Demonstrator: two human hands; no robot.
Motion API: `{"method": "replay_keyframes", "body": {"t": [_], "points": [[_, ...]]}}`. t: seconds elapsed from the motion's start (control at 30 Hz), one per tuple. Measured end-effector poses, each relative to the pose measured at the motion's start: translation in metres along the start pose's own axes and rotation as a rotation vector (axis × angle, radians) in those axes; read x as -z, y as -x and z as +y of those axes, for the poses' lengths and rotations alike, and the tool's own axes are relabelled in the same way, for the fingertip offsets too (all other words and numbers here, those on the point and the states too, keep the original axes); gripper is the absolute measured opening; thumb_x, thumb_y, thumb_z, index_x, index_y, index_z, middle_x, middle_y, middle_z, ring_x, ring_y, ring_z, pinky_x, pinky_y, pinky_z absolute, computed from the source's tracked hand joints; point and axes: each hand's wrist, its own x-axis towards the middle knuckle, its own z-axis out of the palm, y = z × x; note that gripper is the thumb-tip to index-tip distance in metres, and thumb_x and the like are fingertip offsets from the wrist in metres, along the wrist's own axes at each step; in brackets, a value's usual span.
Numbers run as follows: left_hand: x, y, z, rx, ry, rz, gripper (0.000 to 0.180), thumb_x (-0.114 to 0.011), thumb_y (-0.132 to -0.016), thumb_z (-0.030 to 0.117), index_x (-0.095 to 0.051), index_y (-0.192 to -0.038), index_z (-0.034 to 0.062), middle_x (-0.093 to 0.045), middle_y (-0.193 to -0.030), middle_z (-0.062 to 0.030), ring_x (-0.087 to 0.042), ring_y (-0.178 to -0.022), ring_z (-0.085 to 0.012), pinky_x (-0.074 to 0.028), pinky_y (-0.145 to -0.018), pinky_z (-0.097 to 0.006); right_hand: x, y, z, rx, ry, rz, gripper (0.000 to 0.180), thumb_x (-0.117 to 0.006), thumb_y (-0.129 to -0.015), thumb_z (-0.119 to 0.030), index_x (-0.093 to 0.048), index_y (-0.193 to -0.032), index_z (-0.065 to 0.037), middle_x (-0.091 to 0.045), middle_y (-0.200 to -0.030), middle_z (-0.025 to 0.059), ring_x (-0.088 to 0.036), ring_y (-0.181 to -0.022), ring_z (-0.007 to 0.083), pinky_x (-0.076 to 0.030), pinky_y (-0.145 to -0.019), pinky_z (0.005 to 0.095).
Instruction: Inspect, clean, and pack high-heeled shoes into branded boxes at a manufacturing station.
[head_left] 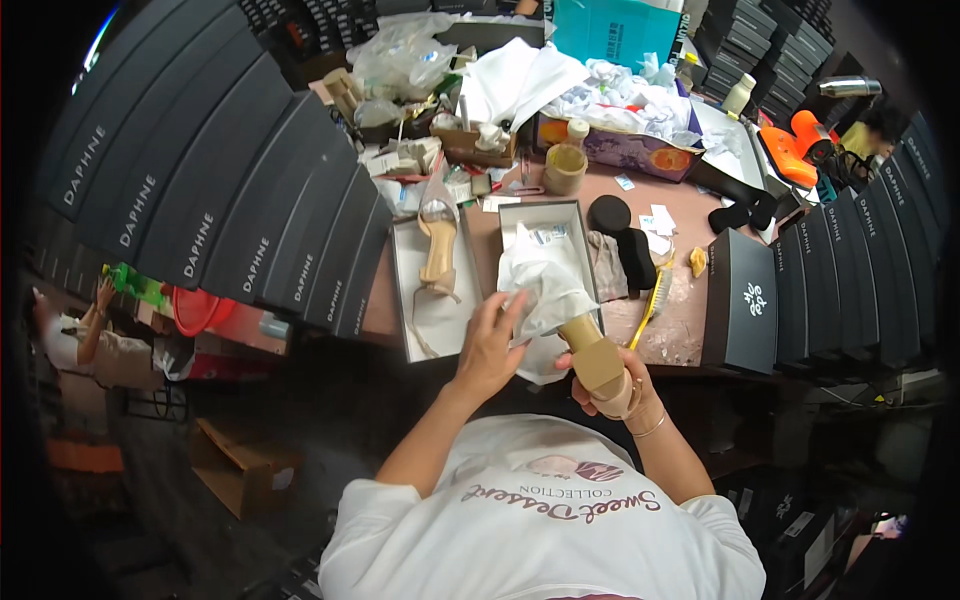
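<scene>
My right hand [632, 388] grips a tan high-heeled sandal [598, 366], its broad block heel facing up. White tissue paper [545, 293] covers the sandal's far end. Against that paper rest the fingertips of my left hand [490, 345], with thumb and fingers spread apart. Just beyond, a shoebox base [574, 215] holds more white paper. To its left, another tan sandal [437, 250] lies on its side in a second open shoebox part [411, 325], with clear plastic at its upper end.
Stacked dark shoeboxes rise on the left [215, 190] and right [845, 270]. A yellow-handled brush [655, 300], a black round sponge [610, 213] and a jar [566, 168] stand or lie on the table. Behind are a paper-filled carton [615, 143] and an orange heat gun [788, 155].
</scene>
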Motion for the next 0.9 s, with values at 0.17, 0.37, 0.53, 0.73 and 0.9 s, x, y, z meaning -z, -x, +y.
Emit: {"method": "replay_keyframes", "body": {"t": [0.17,0.37,0.53,0.73,0.9], "points": [[-0.005,-0.018,0.001,-0.018,0.167,-0.026,0.039,-0.058,-0.072,-0.006,-0.061,-0.11,0.0017,-0.056,-0.099,-0.0137,-0.058,-0.089,-0.0296,-0.048,-0.077,-0.035,-0.004,0.002,0.001,-0.024,0.025,0.013,0.063,-0.045,-0.09,-0.042,-0.036,-0.131,0.006,-0.054,-0.118,0.0247,-0.061,-0.068,0.0274,-0.053,-0.048,0.033],[-0.004,-0.023,0.012,-0.024,0.166,0.011,0.034,-0.061,-0.072,-0.003,-0.062,-0.106,0.0006,-0.058,-0.09,-0.0147,-0.059,-0.085,-0.0331,-0.048,-0.073,-0.038,-0.001,-0.003,-0.002,-0.042,0.05,-0.091,0.077,-0.056,-0.083,-0.044,-0.03,-0.134,0.007,-0.054,-0.118,0.024,-0.063,-0.07,0.0276,-0.054,-0.051,0.0344],[0.001,-0.018,0.025,-0.069,0.329,0.05,0.034,-0.056,-0.072,-0.008,-0.063,-0.105,-0.0004,-0.058,-0.079,-0.013,-0.058,-0.068,-0.0271,-0.047,-0.062,-0.031,-0.022,-0.008,-0.009,-0.013,0.134,-0.061,0.07,-0.062,-0.081,-0.034,-0.035,-0.13,0.009,-0.055,-0.115,0.0231,-0.065,-0.081,0.0289,-0.058,-0.059,0.0375],[0.015,-0.039,0.064,-0.558,0.232,0.13,0.039,-0.052,-0.066,-0.011,-0.067,-0.101,0.0016,-0.056,-0.068,-0.0091,-0.055,-0.055,-0.0235,-0.044,-0.05,-0.031,-0.04,-0.046,0.019,0.313,0.089,0.654,0.037,-0.05,-0.092,-0.029,-0.051,-0.115,0.0,-0.062,-0.087,0.013,-0.063,-0.061,0.0175,-0.049,-0.041,0.0263],[0.008,-0.016,0.064,-0.719,0.268,0.002,0.036,-0.059,-0.066,-0.006,-0.068,-0.1,0.0005,-0.056,-0.068,-0.0072,-0.055,-0.053,-0.0211,-0.043,-0.046,-0.032,0.003,-0.042,0.02,0.374,0.159,0.404,0.037,-0.05,-0.093,-0.028,-0.049,-0.122,-0.007,-0.06,-0.101,0.0113,-0.061,-0.081,0.0185,-0.051,-0.063,0.0309]]}}
